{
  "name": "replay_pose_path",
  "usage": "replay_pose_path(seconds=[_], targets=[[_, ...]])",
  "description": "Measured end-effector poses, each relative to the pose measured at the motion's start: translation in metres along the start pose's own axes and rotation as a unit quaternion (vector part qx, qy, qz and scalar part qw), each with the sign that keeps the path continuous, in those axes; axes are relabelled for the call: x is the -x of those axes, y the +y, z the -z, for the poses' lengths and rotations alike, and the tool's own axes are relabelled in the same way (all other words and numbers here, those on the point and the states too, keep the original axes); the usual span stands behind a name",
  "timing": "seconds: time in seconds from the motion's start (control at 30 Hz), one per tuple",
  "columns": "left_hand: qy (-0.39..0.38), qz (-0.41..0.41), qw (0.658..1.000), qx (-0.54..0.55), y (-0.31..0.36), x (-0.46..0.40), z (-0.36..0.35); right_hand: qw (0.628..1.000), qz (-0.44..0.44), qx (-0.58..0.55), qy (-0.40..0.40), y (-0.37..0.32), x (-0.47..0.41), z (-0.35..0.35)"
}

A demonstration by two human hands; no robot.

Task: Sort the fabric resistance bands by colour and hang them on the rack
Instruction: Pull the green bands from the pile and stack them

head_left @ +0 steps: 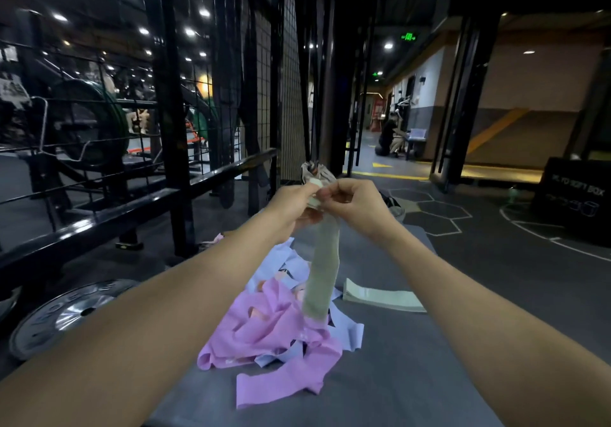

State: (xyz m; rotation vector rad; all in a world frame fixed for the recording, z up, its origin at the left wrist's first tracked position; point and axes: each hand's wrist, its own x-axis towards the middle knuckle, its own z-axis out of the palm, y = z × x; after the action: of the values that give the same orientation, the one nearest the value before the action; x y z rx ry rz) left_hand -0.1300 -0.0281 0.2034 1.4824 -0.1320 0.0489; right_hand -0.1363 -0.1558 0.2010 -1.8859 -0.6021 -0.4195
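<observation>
Both hands, left hand (299,203) and right hand (355,206), pinch the top of the pale green band (322,274), long axis vertical, hanging over the pink-and-lilac band pile (264,330), rack (172,95) ahead-left, left hand nearer it

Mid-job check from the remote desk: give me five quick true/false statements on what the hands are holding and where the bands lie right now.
1. Both hands grip one pale green band. True: the left hand and right hand pinch its top end, and it hangs down.
2. The pile below the hands is all green. False: the pile holds pink bands and lilac-blue bands.
3. A folded pale green band lies on the mat to the right of the pile. True.
4. The right hand is empty and open. False: its fingers are curled on the held band.
5. A weight plate lies flat on the floor at the left. True.
</observation>
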Motion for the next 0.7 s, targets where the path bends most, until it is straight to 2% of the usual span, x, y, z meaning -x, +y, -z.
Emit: replay_pose_path(seconds=[0.07, 0.13, 0.17, 0.23, 0.3, 0.47, 0.57, 0.7], targets=[[-0.022, -0.024, 0.999, -0.009, 0.006, -0.002, -0.001, 0.999, -0.009, -0.011, 0.044, -0.002, -0.001, 0.006], [-0.067, -0.039, 0.995, -0.064, 0.010, -0.002, 0.000, 0.994, -0.027, -0.025, 0.106, 0.000, -0.003, 0.014], [-0.092, -0.040, 0.991, -0.090, 0.012, -0.001, 0.000, 0.993, -0.039, -0.032, 0.109, 0.003, -0.003, 0.017], [-0.124, -0.046, 0.984, -0.123, 0.013, 0.000, -0.002, 0.995, -0.073, -0.035, 0.060, 0.013, -0.001, 0.018], [-0.124, -0.052, 0.981, -0.142, 0.010, -0.003, -0.004, 0.995, -0.095, -0.027, 0.010, 0.028, 0.004, 0.017], [-0.057, -0.051, 0.978, -0.194, -0.012, -0.017, -0.007, 0.987, -0.146, -0.038, -0.063, 0.047, 0.030, 0.027], [0.007, -0.039, 0.989, -0.145, -0.030, -0.024, -0.010, 0.973, -0.196, -0.045, -0.118, 0.066, 0.047, 0.037], [0.119, 0.009, 0.990, -0.080, -0.058, -0.045, -0.010, 0.950, -0.258, 0.059, -0.163, 0.089, 0.072, 0.052]])
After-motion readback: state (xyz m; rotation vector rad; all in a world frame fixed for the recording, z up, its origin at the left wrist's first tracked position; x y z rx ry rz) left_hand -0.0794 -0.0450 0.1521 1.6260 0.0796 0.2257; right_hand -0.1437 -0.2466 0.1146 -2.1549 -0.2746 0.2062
